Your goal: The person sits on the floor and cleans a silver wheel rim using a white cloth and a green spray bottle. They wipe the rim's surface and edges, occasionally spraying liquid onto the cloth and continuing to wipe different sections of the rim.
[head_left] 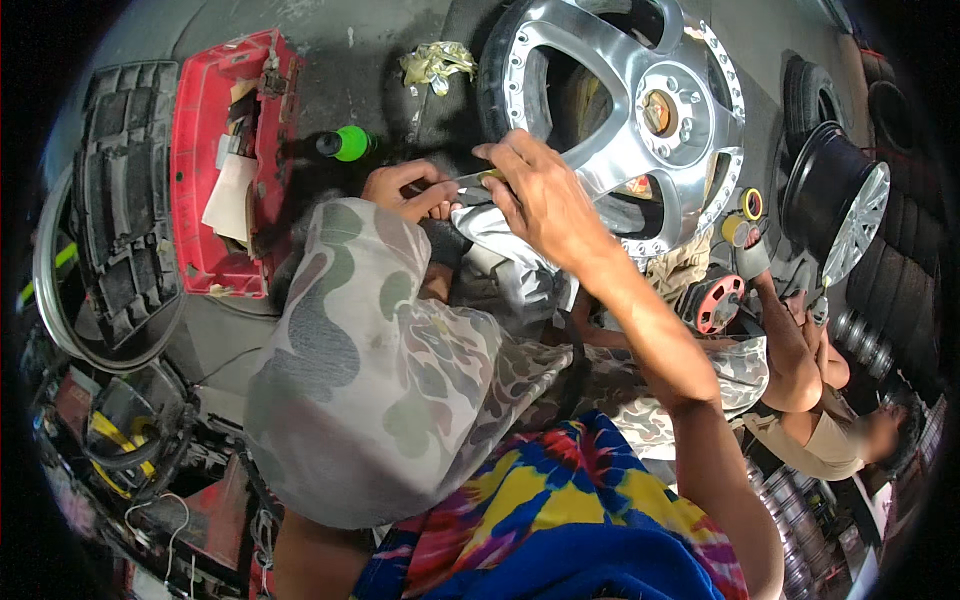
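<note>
My left hand [408, 190] is closed over my camouflage-covered knee, its fingertips pinching one end of a thin, flat grey strip [470, 182]. From the right, my right hand [545, 200] reaches across and grips the other end between thumb and fingers. Something small and yellowish shows at the right fingertips; its kind is too small to tell. Below the strip lies a crumpled white-grey cloth [505, 250]. Just beyond my right hand is a large polished alloy wheel rim [600, 110], with small bolts around its edge.
Left of me stand a red crate [185, 180] with papers inside and a dark tyre [125, 190]. A green-topped bottle [350, 143] and a crumpled wrapper [438, 65] lie ahead. Tape rolls [738, 230], another rim [858, 220] and a seated person [810, 430] are at right.
</note>
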`<state>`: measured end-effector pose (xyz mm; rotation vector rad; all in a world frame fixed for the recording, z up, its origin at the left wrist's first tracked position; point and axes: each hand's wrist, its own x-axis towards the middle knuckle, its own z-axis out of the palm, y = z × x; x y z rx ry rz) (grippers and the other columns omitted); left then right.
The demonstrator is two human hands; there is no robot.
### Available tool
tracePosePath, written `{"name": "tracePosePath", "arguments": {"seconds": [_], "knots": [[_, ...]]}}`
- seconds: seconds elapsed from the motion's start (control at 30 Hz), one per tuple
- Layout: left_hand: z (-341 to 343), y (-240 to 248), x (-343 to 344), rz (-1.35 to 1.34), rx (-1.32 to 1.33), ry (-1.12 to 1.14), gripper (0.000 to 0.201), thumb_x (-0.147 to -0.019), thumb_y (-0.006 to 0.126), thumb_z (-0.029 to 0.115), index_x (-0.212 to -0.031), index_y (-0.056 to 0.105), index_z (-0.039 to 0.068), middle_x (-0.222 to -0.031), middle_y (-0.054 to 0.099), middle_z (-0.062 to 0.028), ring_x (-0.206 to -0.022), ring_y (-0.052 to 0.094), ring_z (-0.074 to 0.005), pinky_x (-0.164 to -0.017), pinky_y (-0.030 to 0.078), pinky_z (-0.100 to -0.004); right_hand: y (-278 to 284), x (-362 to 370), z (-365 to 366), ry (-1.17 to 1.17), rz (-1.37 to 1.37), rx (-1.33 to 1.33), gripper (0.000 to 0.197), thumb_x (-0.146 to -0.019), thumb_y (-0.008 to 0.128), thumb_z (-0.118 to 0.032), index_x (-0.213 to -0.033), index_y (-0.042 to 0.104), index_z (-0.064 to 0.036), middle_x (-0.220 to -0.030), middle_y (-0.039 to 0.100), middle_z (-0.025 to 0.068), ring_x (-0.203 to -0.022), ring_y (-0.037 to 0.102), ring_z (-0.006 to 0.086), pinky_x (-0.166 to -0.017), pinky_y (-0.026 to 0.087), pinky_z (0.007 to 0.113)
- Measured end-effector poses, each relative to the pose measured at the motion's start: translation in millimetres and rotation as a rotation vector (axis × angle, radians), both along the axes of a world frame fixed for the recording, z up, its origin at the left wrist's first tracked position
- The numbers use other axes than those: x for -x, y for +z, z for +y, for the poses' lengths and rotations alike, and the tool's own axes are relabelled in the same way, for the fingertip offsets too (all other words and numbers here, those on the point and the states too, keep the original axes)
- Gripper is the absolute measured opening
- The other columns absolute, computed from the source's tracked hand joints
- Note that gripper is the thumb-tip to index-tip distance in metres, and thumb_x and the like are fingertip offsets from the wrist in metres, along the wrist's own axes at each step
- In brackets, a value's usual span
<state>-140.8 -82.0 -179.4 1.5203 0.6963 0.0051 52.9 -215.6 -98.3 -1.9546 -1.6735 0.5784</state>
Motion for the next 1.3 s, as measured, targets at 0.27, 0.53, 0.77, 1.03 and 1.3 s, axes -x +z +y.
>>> {"name": "tracePosePath", "arguments": {"seconds": [0.27,0.53,0.77,1.03,1.3], "knots": [[-26,-119,81,0.225,0.36,0.532,0.031,-0.103,0.073,0.025,-0.115,0.072,-0.004,-0.097,0.075,-0.0073,-0.081,0.068,-0.0115,-0.074,0.058,-0.0273,-70,52,-92,-0.053,-0.08,0.394,0.033,-0.091,0.073,-0.019,-0.12,0.068,-0.0039,-0.116,0.063,0.0163,-0.114,0.064,0.0345,-0.097,0.052,0.044],[-6,-119,78,0.665,-0.253,-0.067,0.033,-0.106,0.066,0.03,-0.121,0.072,0.0,-0.107,0.076,-0.0094,-0.093,0.072,-0.0178,-0.079,0.056,-0.0287,-119,36,-125,-0.083,0.024,0.403,0.025,-0.098,0.067,-0.018,-0.119,0.064,-0.0039,-0.111,0.07,0.0199,-0.109,0.066,0.04,-0.096,0.051,0.048],[62,-11,60,0.236,0.181,-0.063,0.036,-0.11,0.06,0.029,-0.133,0.067,0.001,-0.119,0.075,-0.0099,-0.103,0.073,-0.0178,-0.088,0.057,-0.0287,21,-1,-154,-0.341,0.901,0.324,0.012,-0.105,0.059,-0.012,-0.113,0.063,-0.0044,-0.092,0.061,-0.0011,-0.086,0.054,0.0092,-0.078,0.047,0.03],[20,296,-41,0.069,-0.33,-0.53,0.04,-0.094,0.081,0.036,-0.105,0.075,-0.003,-0.095,0.075,-0.0067,-0.088,0.068,-0.014,-0.078,0.053,-0.0295,136,-20,-165,-0.386,1.276,-0.12,0.014,-0.103,0.056,-0.012,-0.11,0.065,-0.0053,-0.109,0.066,-0.0006,-0.105,0.059,0.009,-0.098,0.044,0.029],[-53,338,-97,-0.274,-0.64,-0.551,0.032,-0.097,0.074,0.027,-0.09,0.072,-0.004,-0.08,0.069,-0.008,-0.072,0.059,-0.0174,-0.069,0.049,-0.0319,190,-11,-174,-0.448,0.979,-0.484,0.008,-0.104,0.062,-0.009,-0.107,0.066,-0.004,-0.105,0.063,-0.0007,-0.098,0.06,0.0096,-0.088,0.05,0.029]]}}
